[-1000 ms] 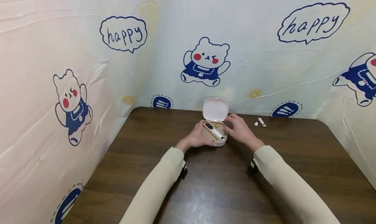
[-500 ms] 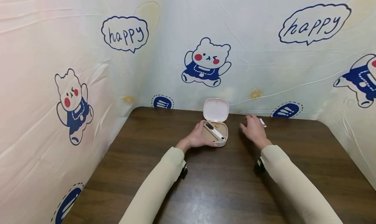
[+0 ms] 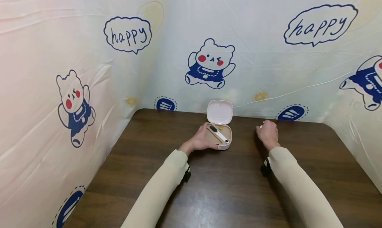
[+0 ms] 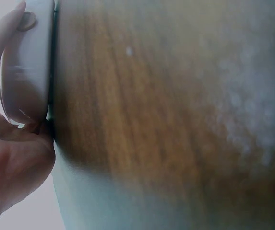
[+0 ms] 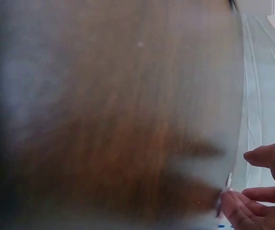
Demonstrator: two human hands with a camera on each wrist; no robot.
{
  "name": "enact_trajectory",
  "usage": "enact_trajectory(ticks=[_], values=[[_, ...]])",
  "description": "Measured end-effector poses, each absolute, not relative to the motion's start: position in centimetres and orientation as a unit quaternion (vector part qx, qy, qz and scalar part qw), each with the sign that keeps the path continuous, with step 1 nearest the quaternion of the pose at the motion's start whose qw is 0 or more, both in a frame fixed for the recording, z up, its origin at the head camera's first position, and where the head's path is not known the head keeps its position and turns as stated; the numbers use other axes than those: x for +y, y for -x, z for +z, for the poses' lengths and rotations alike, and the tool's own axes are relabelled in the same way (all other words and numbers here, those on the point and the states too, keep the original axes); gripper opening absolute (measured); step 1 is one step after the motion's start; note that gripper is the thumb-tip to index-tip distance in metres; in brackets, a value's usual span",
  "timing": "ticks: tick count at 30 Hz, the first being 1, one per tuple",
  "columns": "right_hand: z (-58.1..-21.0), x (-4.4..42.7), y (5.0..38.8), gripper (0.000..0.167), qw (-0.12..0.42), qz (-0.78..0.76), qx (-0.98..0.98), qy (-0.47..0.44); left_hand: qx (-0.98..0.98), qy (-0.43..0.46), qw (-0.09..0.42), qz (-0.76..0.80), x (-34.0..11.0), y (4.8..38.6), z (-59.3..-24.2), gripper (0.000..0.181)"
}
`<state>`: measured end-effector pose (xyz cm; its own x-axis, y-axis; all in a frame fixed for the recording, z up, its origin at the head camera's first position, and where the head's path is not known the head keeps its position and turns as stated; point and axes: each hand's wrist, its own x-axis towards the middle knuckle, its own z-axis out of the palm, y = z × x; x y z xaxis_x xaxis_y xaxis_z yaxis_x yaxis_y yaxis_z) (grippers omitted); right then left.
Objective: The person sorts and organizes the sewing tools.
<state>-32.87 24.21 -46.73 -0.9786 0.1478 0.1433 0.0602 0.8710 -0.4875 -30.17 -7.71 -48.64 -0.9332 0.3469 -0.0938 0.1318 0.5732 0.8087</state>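
Observation:
A small white hinged box (image 3: 224,147) stands near the table's back edge, its lid (image 3: 220,112) raised. My left hand (image 3: 200,139) holds it around its left side, thumb at the front and fingers at the back. Inside, on a beige tray, lie a slim white-and-black tool (image 3: 219,134), a thin tan stick (image 3: 214,133) and a small gold ring-like piece (image 3: 221,127). Right of the box, my right hand (image 3: 267,134) reaches down beside a small white piece (image 3: 261,126). In the right wrist view, thumb and fingers are apart, fingertips beside a small pale item (image 5: 229,180), mostly hidden.
The dark wooden table (image 3: 209,188) reaches back to a printed cloth (image 3: 167,72) that hangs behind and along both sides. Bare tabletop lies between the box and my right hand.
My right hand has left the box's right side and moved right to the small items, now mostly covering them. My left hand and the box have stayed in place.

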Motion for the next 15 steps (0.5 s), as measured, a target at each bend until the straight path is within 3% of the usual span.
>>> enact_trajectory(ticks=[15], values=[[-48.1,24.9,34.8,0.020,0.112,0.272,-0.948,0.122,0.873,-0.141,0.121,0.450,-7.8,29.5,-47.8,0.121]])
